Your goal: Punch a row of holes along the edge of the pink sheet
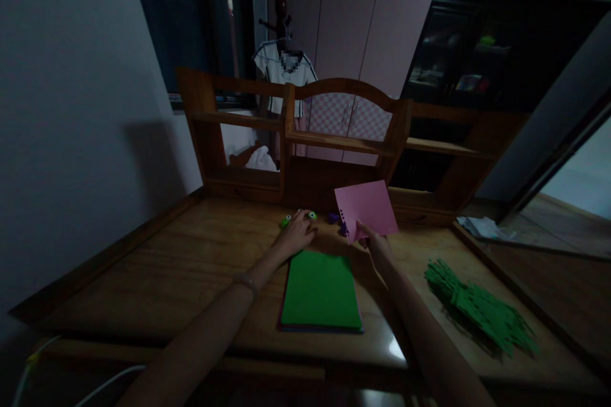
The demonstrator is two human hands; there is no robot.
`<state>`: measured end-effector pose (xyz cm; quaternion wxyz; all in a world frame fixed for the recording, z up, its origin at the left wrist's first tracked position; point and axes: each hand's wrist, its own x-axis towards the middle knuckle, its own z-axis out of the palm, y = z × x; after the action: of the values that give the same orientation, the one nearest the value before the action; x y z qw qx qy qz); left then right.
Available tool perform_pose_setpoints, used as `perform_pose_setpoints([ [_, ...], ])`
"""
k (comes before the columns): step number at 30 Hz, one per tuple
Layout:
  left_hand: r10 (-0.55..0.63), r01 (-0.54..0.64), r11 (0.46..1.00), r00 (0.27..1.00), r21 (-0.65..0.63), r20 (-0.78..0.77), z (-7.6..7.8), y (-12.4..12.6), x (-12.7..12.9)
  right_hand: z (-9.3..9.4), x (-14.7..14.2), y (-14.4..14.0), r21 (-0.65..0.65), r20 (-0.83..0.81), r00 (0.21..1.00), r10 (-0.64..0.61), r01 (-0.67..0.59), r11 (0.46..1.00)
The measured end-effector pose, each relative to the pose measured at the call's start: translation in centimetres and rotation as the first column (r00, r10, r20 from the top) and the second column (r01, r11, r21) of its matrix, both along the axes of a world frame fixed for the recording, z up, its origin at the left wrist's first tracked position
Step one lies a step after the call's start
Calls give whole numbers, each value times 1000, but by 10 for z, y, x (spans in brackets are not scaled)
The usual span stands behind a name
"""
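1. While the left hand [296, 233] rests fingers-down on a small green punch [286, 221] at the back of the wooden desk [143, 280], the right hand [375, 243] pinches a pink sheet [366, 206] by its lower corner, lifted above the desk just beyond the green paper stack [321, 291]
2. Held only by a corner, the sheet could droop or slip from the pinch; the dim light makes that harder to notice

On a wooden desk [157, 280], the right hand [375, 243] pinches a pink sheet [366, 208] raised at 1 o'clock of the green paper stack [321, 291]. The left hand [298, 232] rests on small green punches [286, 220] at 11 o'clock of that stack. A heap of green punched strips [482, 308] lies at 3 o'clock.
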<state>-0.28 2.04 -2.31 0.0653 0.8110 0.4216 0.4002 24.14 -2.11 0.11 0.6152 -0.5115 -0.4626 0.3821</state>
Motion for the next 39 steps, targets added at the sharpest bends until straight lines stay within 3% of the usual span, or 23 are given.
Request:
perform_pose_setpoints([
  [5, 20, 1, 998, 941, -61, 338, 11, 3, 2, -4, 1, -1, -17, -86, 996, 31, -33, 999],
  [8, 9, 54, 994, 828, -96, 561, 14, 6, 1, -3, -1, -2, -4, -117, 992, 44, -45, 999],
  [12, 21, 244, 944, 629, -223, 778, 17, 6, -4, -4, 1, 2, 1, -88, 996, 30, -30, 1000],
  [15, 64, 357, 895, 494, -269, 867, 21, 3, -7, -7, 4, 5, -22, -43, 999, 19, -20, 1000],
  [19, 53, 470, 860, 305, -199, 951, 24, 1, -6, -9, 6, 5, -9, -27, 999, 24, -24, 1000],
  [29, 220, 711, 697, -91, -91, 971, 17, 11, -14, -3, 4, 1, 4, -37, 998, 45, -45, 999],
  [33, 220, 734, 677, -138, -49, 966, 19, 9, -16, -2, 4, -1, 22, -27, 997, 69, -68, 997],
  [39, 215, 729, 673, -30, -125, 976, 22, 7, -11, 0, 2, -2, 11, -29, 999, 42, -41, 999],
])
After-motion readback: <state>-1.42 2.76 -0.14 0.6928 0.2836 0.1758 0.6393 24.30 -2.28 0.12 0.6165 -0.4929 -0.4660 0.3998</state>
